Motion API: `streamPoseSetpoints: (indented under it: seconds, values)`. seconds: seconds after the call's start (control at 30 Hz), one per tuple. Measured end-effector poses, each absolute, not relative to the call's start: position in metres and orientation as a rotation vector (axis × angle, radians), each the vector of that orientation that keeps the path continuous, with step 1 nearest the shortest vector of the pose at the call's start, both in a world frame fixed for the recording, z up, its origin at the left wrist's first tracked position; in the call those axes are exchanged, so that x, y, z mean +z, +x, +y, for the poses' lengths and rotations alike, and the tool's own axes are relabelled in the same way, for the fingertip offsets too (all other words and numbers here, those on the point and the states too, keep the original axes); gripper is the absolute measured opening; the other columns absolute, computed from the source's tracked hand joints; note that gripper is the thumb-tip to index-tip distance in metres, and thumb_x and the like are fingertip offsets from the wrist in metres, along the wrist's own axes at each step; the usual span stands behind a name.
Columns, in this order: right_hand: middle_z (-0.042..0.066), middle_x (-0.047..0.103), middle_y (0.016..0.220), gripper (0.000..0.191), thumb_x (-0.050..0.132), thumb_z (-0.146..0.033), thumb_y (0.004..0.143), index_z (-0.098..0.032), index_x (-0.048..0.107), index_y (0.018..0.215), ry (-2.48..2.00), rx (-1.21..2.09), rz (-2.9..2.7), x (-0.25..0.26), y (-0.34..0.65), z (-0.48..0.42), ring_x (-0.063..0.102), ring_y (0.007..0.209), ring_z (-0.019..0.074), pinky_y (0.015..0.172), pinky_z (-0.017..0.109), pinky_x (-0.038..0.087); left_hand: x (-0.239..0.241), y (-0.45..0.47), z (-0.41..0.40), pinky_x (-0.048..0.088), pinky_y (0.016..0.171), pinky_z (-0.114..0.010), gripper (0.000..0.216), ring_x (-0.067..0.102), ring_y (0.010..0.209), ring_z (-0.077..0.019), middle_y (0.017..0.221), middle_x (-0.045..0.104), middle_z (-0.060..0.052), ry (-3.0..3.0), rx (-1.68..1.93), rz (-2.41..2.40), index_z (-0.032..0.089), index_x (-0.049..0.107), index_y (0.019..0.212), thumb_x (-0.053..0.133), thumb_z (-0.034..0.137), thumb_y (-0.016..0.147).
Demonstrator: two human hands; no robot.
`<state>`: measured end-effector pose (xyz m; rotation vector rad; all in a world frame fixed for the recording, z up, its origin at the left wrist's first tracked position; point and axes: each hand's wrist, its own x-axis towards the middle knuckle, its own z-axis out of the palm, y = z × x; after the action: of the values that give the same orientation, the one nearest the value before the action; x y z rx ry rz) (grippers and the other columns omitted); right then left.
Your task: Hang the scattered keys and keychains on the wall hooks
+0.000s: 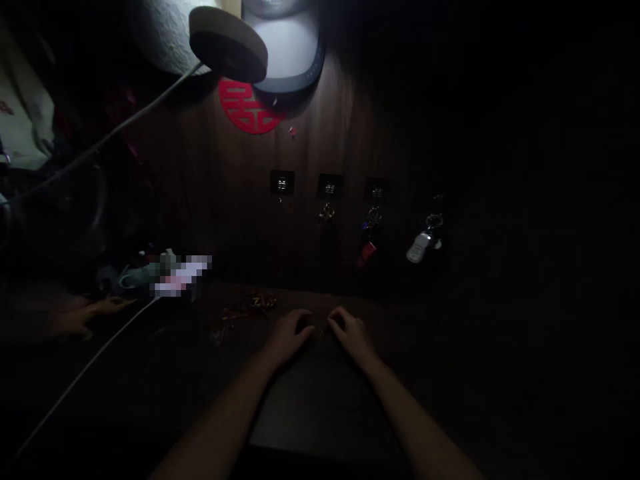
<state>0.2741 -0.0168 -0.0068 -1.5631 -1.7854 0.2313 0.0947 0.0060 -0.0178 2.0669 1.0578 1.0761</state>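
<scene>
Several trinkets (257, 305) (dimly lit) lie near the left hand (287, 338).

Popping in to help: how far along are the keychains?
Done: keyrings hang from wall hooks, one with a white fob. In hand: nothing visible; left hand and right hand lie curled on the desk. Left: small colourful trinkets nearby; the leftmost hook looks bare.

Left hand (289, 339) and right hand (353, 337) are bare.
</scene>
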Motion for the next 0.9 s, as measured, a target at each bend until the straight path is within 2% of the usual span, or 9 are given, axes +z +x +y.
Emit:
streamPoseSetpoints:
  seconds: [0.13,0.47,0.9]
  values:
    - [0.0,0.066,0.077,0.013,0.045,-0.029,0.078,-0.024,0.057,0.077,-1.488,0.261,-1.805,0.001,0.262,-0.023,0.061,0.072,0.0172,0.068,0.028,0.042,-0.021,0.095,0.006,0.041,0.09,-0.032,0.041,0.056,0.103,-0.0217,0.111,0.062,-0.008,2.103,1.055,1.006,0.021,0.057,0.111,0.06,0.033,0.073]
    - [0.002,0.066,0.082,0.012,0.045,-0.028,0.079,-0.024,0.056,0.082,-1.379,0.219,-1.817,-0.001,0.248,-0.025,0.061,0.076,0.0174,0.071,0.029,0.043,-0.017,0.095,0.004,0.044,0.084,-0.028,0.03,0.061,0.094,-0.0189,0.103,0.067,-0.003,2.116,1.021,0.896,0.023,0.06,0.105,0.057,0.025,0.075]
    - [0.002,0.064,0.079,0.012,0.045,-0.029,0.081,-0.022,0.055,0.081,-1.286,0.219,-1.811,-0.004,0.25,-0.022,0.06,0.076,0.0167,0.07,0.027,0.044,-0.013,0.096,0.002,0.043,0.089,-0.029,0.03,0.059,0.099,-0.0177,0.107,0.066,-0.004,2.184,1.031,0.977,0.02,0.061,0.106,0.049,0.022,0.079]
